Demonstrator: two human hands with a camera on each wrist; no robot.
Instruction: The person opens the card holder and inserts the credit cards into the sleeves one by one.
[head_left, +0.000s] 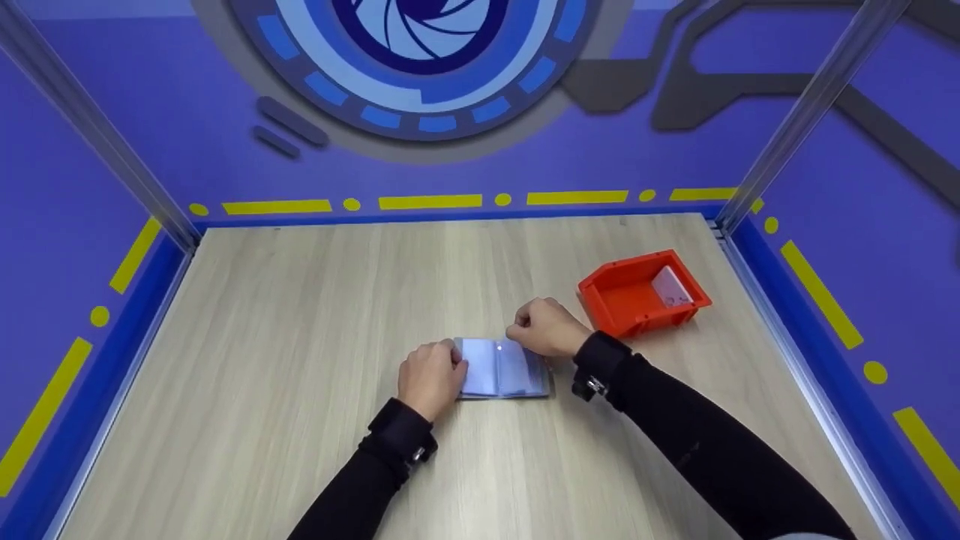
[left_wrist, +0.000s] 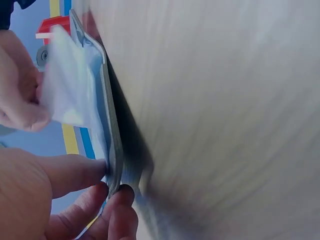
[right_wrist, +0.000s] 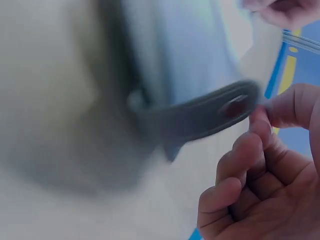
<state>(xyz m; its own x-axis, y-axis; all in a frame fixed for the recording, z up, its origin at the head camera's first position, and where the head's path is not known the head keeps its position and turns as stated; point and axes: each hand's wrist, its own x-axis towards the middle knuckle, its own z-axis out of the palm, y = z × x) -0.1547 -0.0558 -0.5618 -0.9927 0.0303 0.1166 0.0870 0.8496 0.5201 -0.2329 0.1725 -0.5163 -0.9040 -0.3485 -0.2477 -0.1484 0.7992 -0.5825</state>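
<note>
A card holder [head_left: 480,367] with clear plastic sleeves lies spread on the table, between both hands. My left hand [head_left: 431,379] pinches its left cover edge, thumb on top and fingers beneath in the left wrist view. On the far right side, my right hand [head_left: 551,328] pinches a translucent sleeve page [left_wrist: 67,80], which stands raised from the holder. A dark strap [right_wrist: 195,117] with a round snap [right_wrist: 235,106] sticks out close to the right fingertips in the right wrist view. That view is blurred, and the page's pinched edge is hard to make out.
An orange-red bin [head_left: 626,300] stands at the right, just beyond my right forearm. Inside it a whitish card with a faint pattern [head_left: 671,287] leans on the wall. Blue-purple panels [head_left: 450,172] border the wooden table [head_left: 300,300] at the back and sides.
</note>
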